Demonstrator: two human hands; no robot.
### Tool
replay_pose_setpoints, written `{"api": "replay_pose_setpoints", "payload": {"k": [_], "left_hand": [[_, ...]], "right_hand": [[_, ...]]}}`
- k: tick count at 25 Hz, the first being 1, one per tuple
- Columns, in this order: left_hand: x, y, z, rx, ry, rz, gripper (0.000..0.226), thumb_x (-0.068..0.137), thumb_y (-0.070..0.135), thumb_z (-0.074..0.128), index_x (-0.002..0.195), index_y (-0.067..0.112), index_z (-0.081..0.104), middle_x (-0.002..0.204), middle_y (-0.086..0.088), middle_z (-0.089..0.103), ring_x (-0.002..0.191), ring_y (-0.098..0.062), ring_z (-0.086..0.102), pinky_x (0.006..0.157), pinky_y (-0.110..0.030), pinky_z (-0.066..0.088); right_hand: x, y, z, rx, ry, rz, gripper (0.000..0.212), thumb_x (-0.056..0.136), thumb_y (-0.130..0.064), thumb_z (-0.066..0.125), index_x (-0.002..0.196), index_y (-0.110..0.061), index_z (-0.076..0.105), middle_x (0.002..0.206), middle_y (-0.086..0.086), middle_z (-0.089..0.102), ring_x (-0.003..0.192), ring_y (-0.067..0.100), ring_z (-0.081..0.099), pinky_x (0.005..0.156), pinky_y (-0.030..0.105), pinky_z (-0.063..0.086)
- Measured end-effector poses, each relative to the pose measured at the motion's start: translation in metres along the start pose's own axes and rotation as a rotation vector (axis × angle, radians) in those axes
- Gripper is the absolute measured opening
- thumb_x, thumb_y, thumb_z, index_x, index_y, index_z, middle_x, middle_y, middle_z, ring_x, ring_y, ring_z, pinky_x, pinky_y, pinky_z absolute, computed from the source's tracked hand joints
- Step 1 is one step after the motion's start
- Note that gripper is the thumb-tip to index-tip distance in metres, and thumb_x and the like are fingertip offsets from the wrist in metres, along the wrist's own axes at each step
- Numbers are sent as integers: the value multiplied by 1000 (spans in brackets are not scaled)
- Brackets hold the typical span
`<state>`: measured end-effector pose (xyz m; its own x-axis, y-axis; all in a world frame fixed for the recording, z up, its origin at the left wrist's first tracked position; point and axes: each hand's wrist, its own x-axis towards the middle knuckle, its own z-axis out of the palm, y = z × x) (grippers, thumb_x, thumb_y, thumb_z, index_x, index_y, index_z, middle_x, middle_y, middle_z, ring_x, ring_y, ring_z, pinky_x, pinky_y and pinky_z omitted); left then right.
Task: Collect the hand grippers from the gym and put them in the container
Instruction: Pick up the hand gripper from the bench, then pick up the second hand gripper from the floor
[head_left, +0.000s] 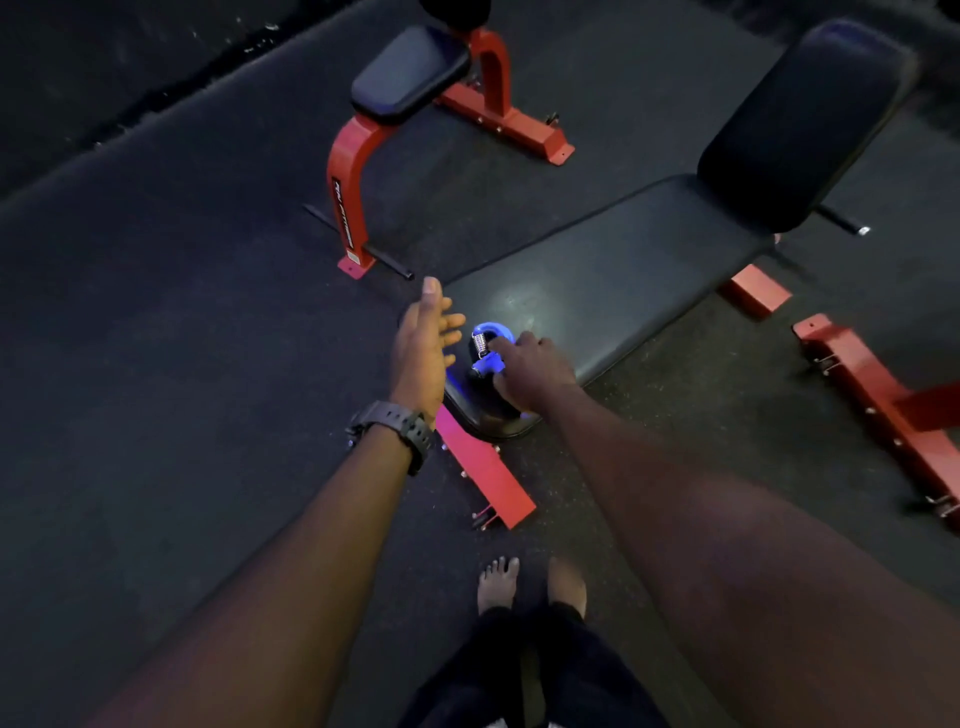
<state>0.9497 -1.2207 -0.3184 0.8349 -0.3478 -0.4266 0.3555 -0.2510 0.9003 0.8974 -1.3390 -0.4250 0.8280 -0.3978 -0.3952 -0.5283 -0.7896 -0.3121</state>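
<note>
1. Fingers (506, 345) of the right hand (530, 371) curl down onto the blue hand gripper (487, 351), touching it; whether they've closed fully around it, I can't tell.
2. The hand gripper sits at the near end of the black padded surface (613, 280), its metal spring showing by the blue loop.
3. Left hand (423, 348) hovers just beside it, fingers spread wide, holding nothing, a dark watch (397, 423) on the wrist.
4. Red frame (485, 470) juts out under the surface; a second red bench (358, 171) stands beyond on the dark floor (182, 312).
5. Bare feet (530, 584) down below.
</note>
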Motion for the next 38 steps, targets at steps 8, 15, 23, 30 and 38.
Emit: {"api": "replay_pose_setpoints", "payload": {"k": [8, 15, 23, 30, 38], "left_hand": [[-30, 87, 64, 42, -57, 311, 63, 70, 82, 33, 92, 30, 61, 107, 0, 70, 100, -16, 66, 92, -38, 47], [-139, 214, 201, -101, -582, 610, 52, 79, 71, 36, 89, 26, 60, 96, 1, 67, 83, -11, 60, 81, -34, 45], [-400, 174, 299, -72, -1293, 654, 71, 76, 78, 37, 104, 19, 64, 96, -1, 68, 84, -16, 60, 80, -37, 46], [-669, 61, 273, -7, -1773, 633, 65, 77, 81, 34, 99, 27, 63, 105, -2, 70, 101, -22, 65, 99, -50, 48], [-857, -44, 247, 26, -2011, 541, 57, 84, 73, 33, 98, 26, 63, 105, 0, 69, 100, -16, 64, 97, -45, 48]], "right_hand": [[-50, 28, -135, 1161, 349, 145, 23, 89, -40, 47, 102, -24, 56, 94, 8, 65, 83, 26, 60, 60, 31, 49], [-215, 119, -303, 1232, 1024, 104, 34, 71, -69, 59, 87, -39, 60, 99, 4, 70, 92, 27, 67, 93, 50, 52], [-555, 163, -258, 1046, 1683, 452, 24, 92, -52, 56, 90, -29, 63, 86, 2, 65, 81, 22, 63, 79, 39, 51], [-845, 116, -122, 826, 2088, 909, 37, 70, -66, 57, 89, -35, 63, 79, -2, 65, 72, 21, 63, 74, 43, 50], [-1017, 89, -4, 802, 2217, 1160, 38, 69, -69, 55, 90, -37, 60, 92, 0, 70, 86, 26, 67, 95, 57, 53]]}}
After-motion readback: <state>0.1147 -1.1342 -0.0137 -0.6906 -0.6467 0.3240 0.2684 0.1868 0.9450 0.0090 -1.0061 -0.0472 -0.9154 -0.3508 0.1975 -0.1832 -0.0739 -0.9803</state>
